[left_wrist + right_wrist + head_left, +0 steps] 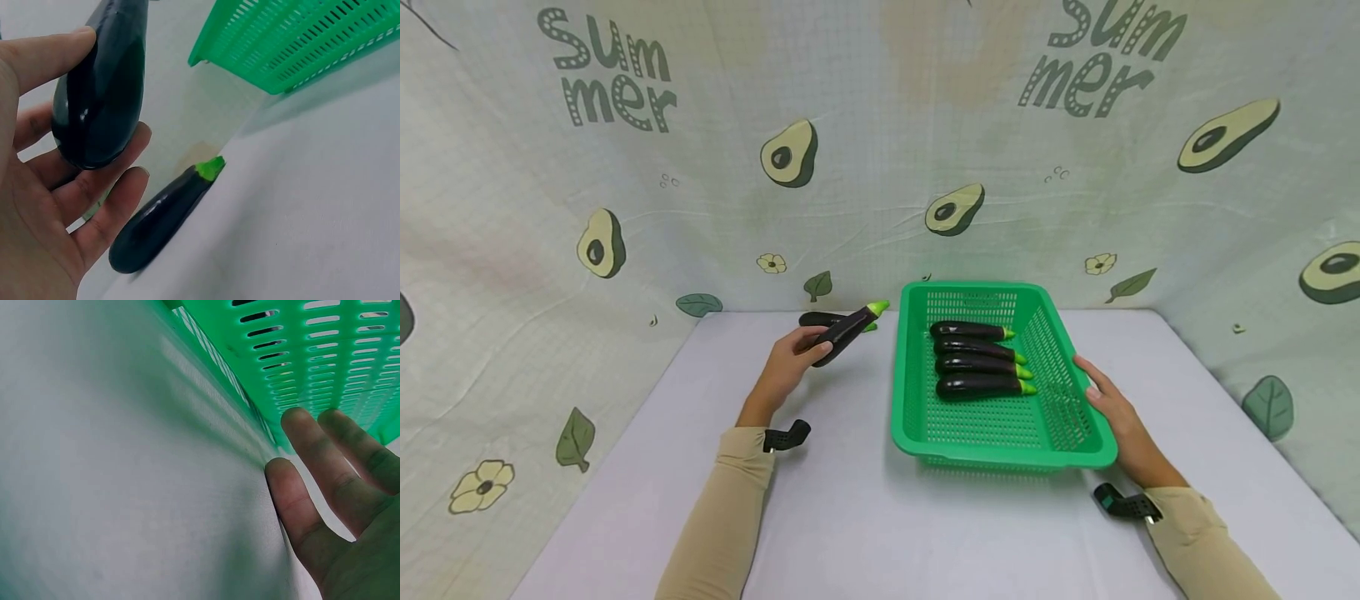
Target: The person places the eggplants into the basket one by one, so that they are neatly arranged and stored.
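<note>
My left hand (790, 358) holds a dark purple eggplant (848, 333) between thumb and fingers, its green stem end tilted up toward the right. Behind it another eggplant (165, 215) lies on the table, partly covered by the held one in the head view. To the right stands a green plastic basket (1003, 458) with slotted walls. Several eggplants (977, 364) lie side by side in it, stems pointing right. At the basket's right rim is my right hand (1116, 412), thumb and forefinger touching the edge. In the right wrist view its other fingers (331, 465) extend loosely beside the outer wall.
A white cloth covers the table (850, 517). At its back rises a pale curtain (872, 167) printed with avocados, leaves and lettering. Each wrist carries a small black camera mount (787, 436).
</note>
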Demonstrator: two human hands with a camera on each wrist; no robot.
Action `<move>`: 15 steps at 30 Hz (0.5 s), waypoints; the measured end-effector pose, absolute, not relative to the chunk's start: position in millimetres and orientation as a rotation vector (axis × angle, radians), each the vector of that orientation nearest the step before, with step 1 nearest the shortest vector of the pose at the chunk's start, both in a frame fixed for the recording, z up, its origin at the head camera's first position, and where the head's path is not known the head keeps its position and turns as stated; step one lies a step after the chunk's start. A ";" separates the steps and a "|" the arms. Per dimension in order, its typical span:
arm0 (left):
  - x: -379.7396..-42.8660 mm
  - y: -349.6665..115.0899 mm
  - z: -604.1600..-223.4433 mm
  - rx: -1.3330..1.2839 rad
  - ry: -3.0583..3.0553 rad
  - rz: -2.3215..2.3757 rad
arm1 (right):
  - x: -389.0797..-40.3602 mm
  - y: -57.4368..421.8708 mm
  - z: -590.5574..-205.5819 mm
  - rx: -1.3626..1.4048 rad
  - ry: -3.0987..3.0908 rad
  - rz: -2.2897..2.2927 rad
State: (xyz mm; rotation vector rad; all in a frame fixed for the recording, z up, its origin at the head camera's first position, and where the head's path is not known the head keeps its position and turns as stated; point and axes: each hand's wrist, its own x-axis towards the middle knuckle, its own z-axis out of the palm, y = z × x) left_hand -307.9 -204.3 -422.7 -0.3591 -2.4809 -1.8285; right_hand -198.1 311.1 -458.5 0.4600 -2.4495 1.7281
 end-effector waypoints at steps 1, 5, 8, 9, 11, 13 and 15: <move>-307.4 -202.8 -421.9 -0.377 -2.473 -1.830 | -198.2 311.1 -458.4 0.462 -2.447 1.725; -306.1 -197.1 -420.5 -0.419 -2.474 -1.837 | -197.7 311.1 -458.1 0.463 -2.440 1.720; -305.1 -193.9 -419.9 -0.428 -2.482 -1.839 | -197.1 310.8 -457.9 0.464 -2.432 1.729; -304.5 -192.7 -419.7 -0.433 -2.482 -1.839 | -197.0 310.7 -457.9 0.463 -2.432 1.731; -303.6 -190.2 -419.1 -0.448 -2.475 -1.845 | -197.2 310.7 -457.9 0.465 -2.434 1.729; -303.1 -187.1 -418.7 -0.474 -2.468 -1.856 | -197.2 310.7 -457.8 0.465 -2.437 1.724; -303.0 -183.4 -418.2 -0.500 -2.461 -1.871 | -197.2 311.0 -457.5 0.465 -2.443 1.709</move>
